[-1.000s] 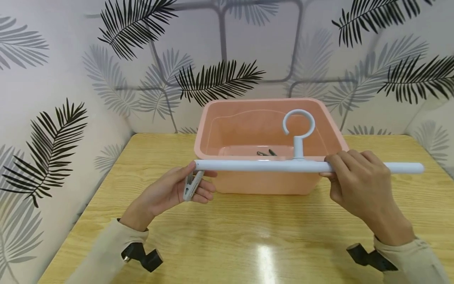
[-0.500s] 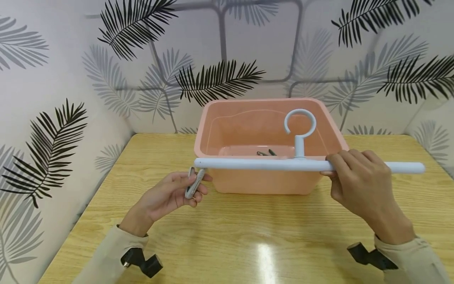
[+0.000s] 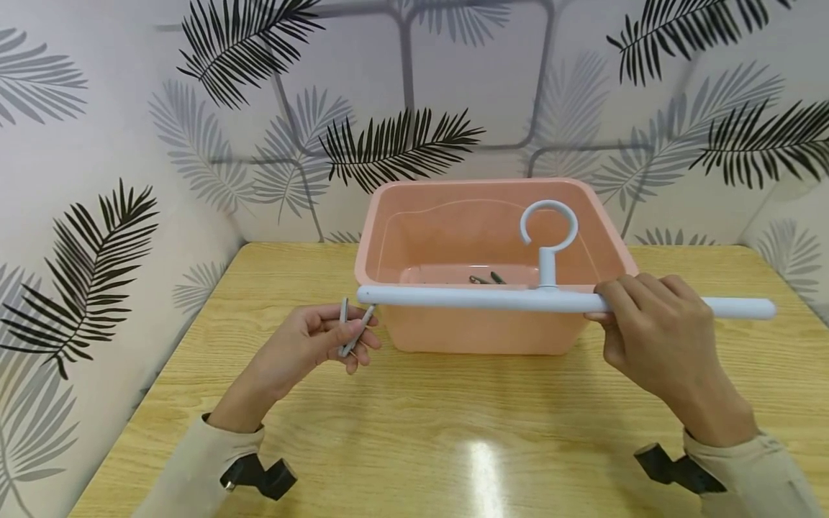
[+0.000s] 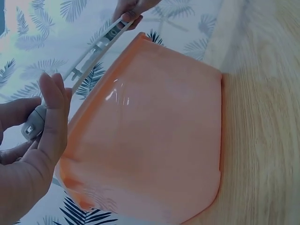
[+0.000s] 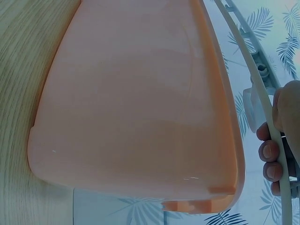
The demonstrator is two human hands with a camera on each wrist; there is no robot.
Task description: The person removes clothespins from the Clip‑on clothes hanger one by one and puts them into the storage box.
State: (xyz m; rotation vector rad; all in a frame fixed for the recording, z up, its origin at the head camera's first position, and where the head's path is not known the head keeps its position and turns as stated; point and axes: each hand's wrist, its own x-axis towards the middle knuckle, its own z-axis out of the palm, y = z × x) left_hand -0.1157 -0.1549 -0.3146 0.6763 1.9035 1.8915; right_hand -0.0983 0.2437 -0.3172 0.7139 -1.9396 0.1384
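Here, the right hand grips the light, stiff hanger bar right of centre, while the left hand pinches a springy clothes peg centre-left.

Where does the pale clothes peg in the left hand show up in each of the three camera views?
Head view: the peg is left of centre, pinched in the left hand, below the hanger bar's left end.
Left wrist view: peg at the left edge, between thumb and fingers.
Right wrist view: not in it.
Shared landmark: the pink tub.
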